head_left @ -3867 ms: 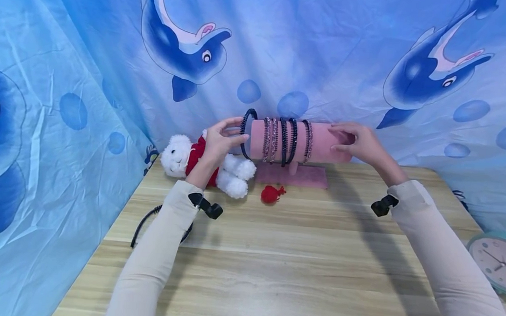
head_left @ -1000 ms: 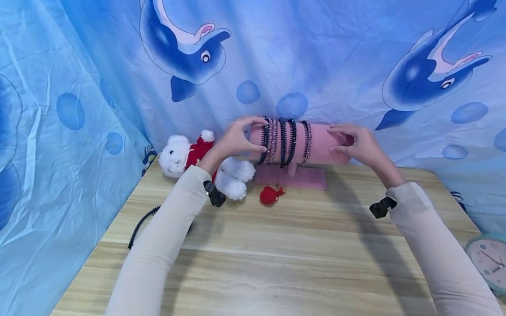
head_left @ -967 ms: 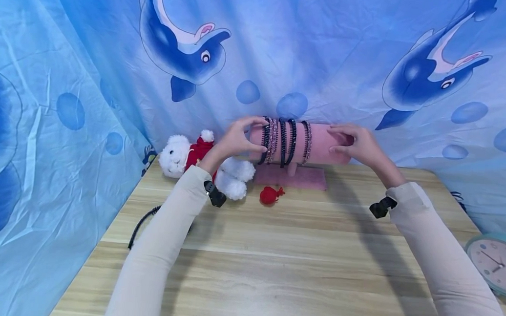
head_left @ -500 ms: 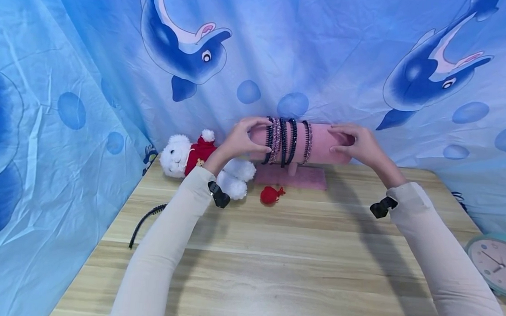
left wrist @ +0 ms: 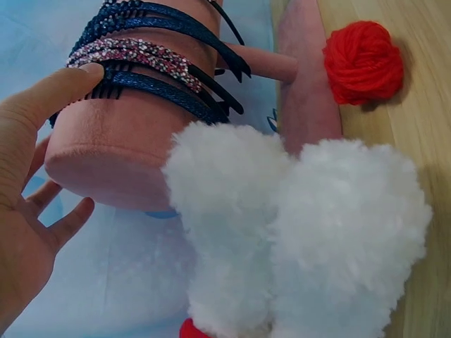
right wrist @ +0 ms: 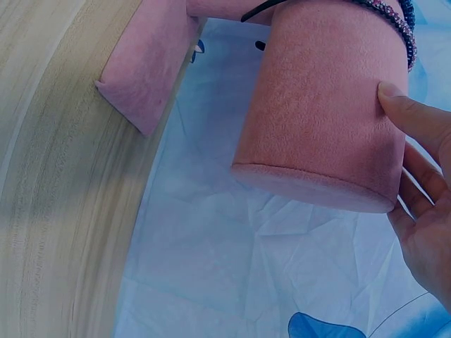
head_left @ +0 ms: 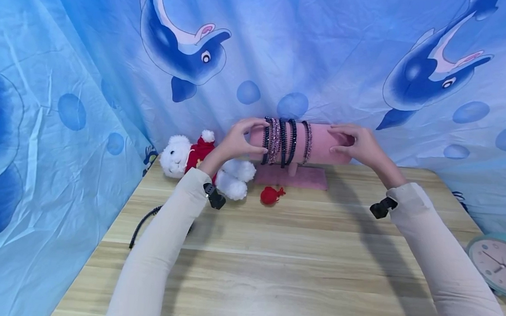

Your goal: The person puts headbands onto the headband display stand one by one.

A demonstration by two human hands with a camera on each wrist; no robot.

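Observation:
A pink velvet display stand [head_left: 322, 145] with a thick horizontal roll carries several headbands, dark blue and pink-sequined, with comb teeth. My left hand [head_left: 236, 139] spans the roll's left end and grips the outermost dark blue headband [left wrist: 173, 95]. In the left wrist view, the thumb lies at that band's toothed edge; the other fingers are partly hidden behind the roll. Beside this band is a pink sequined headband [left wrist: 134, 55]. At the opposite end, my right hand [head_left: 361, 143] holds the bare roll, thumb [right wrist: 402, 102] on the near side and fingers behind.
A white plush toy [head_left: 236, 176] in red lies left of the stand's base. A small red yarn ball [head_left: 270, 195] sits in front. Another black headband [head_left: 141, 223] lies under the left forearm. A clock [head_left: 501, 263] stands at the right edge; a dolphin-print curtain [head_left: 331, 51] hangs behind.
My left hand has brought the dark blue headband from beyond the roll's left end onto it, beside the pink ones. Over the last half second it has shifted slightly left. My right hand stays put.

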